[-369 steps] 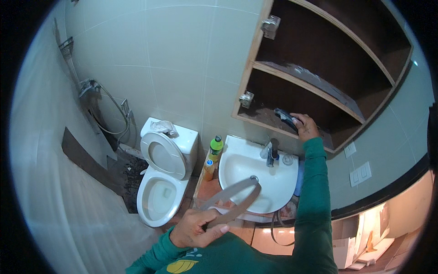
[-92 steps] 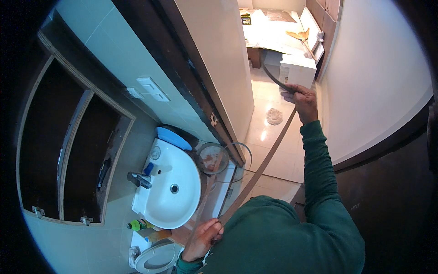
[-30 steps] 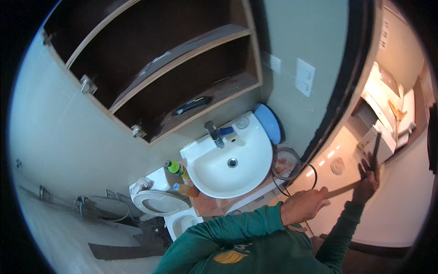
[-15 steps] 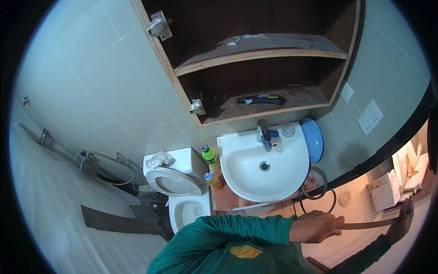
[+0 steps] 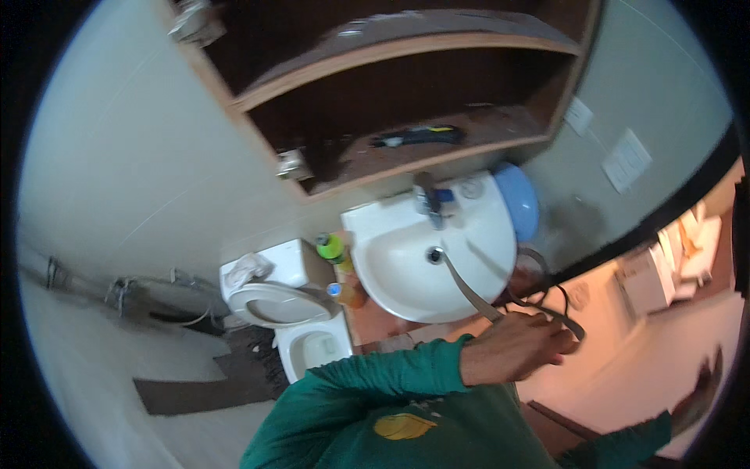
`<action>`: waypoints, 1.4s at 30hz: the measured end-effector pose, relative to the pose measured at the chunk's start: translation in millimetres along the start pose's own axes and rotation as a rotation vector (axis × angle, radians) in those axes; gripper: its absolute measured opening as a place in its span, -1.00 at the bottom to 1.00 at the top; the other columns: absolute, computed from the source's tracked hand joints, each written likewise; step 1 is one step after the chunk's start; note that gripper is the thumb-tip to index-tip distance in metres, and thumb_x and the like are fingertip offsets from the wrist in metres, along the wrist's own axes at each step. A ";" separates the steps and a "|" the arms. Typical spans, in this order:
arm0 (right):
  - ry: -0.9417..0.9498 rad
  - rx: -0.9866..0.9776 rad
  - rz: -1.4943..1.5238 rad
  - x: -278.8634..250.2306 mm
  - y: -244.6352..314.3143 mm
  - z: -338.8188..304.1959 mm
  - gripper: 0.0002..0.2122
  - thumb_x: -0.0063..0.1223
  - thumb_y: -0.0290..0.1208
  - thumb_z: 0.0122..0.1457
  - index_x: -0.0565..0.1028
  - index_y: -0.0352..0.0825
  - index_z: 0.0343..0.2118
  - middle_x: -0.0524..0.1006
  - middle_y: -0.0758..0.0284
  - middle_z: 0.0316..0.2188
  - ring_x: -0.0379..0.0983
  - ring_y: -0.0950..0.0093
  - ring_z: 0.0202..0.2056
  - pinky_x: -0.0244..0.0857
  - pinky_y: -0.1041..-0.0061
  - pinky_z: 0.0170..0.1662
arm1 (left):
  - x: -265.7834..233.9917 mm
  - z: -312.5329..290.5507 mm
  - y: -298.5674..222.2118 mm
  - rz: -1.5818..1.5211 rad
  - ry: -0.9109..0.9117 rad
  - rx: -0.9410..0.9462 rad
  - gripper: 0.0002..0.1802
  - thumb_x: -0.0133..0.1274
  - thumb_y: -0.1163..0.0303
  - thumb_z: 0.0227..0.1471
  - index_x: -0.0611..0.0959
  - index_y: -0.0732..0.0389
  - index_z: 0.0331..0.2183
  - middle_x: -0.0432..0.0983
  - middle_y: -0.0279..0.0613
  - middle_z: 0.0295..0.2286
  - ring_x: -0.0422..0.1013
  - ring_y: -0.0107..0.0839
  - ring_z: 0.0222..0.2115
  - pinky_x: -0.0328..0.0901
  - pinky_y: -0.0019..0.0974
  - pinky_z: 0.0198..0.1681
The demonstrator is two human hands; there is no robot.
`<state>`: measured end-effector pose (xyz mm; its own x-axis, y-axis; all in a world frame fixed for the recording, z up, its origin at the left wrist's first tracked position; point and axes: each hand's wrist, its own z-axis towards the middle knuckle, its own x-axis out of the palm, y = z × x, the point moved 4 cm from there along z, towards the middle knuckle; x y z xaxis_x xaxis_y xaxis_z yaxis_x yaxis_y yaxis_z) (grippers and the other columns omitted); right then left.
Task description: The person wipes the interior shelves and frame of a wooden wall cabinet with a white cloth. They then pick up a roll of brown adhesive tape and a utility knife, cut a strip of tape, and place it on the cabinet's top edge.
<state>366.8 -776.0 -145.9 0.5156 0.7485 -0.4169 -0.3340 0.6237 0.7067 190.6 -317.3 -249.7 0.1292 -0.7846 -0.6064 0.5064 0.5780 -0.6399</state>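
My left hand [image 5: 519, 348] is closed around a long, thin, flexible strip [image 5: 469, 291], grey-brown in colour. One end of it rises from my fist over the sink, its tip in front of the drain; another stretch curves out past my knuckles towards dark loops [image 5: 539, 289] beside the basin. At the far right, blurred by motion, my right hand [image 5: 698, 395] has its fingers stretched out along a pale flat panel [image 5: 664, 356]. I see no strip in that hand. Whether the palm touches the panel is hard to see.
A white sink [image 5: 398, 285] with a tap [image 5: 428, 199] stands ahead, a blue basin [image 5: 517, 199] beside it. Left are a green bottle [image 5: 331, 248], an orange bottle [image 5: 348, 295] and a toilet [image 5: 281, 305]. Above, an open wooden cabinet [image 5: 406, 180] holds a utility knife [image 5: 422, 137].
The strip no longer spans between my hands; its end has swung left over the sink. My left hand has risen slightly, and my right hand has dropped lower. The view has shifted.
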 end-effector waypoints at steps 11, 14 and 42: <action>0.708 -0.975 -0.151 146.3 225.8 -121.2 -0.65 0.11 -0.60 0.02 0.62 -0.37 -0.07 0.67 0.06 -0.26 0.66 0.25 -0.30 0.52 0.33 -0.23 | 92.1 35.9 9.2 -0.132 0.293 -0.076 -0.79 0.10 0.35 0.18 0.51 0.23 -0.19 0.49 -0.03 -0.33 0.53 -0.02 -0.26 0.44 -0.04 -0.27; 0.815 -1.106 -0.062 154.5 223.1 -123.1 -0.64 0.14 -0.54 0.03 0.60 -0.36 -0.04 0.67 0.07 -0.26 0.66 0.26 -0.31 0.52 0.31 -0.23 | 120.1 50.0 12.5 -0.106 0.203 0.045 -0.74 0.12 0.37 0.13 0.53 0.22 -0.14 0.49 -0.01 -0.30 0.51 -0.02 -0.23 0.43 -0.03 -0.20; 1.586 0.017 0.322 190.5 -53.9 -1.9 -0.49 0.32 0.04 0.12 0.60 -0.46 -0.26 0.64 0.22 -0.49 0.53 0.45 -0.51 0.35 0.47 -0.40 | 133.4 44.1 41.2 -0.219 0.016 -0.561 -0.62 0.32 0.26 0.06 0.66 0.16 -0.09 0.55 -0.19 -0.28 0.45 -0.16 -0.21 0.24 -0.11 -0.07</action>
<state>481.5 -666.6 -264.5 -0.8650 0.3152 -0.3904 -0.2476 0.4085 0.8785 266.3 -408.1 -336.2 0.0582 -0.8976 -0.4369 -0.0084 0.4372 -0.8993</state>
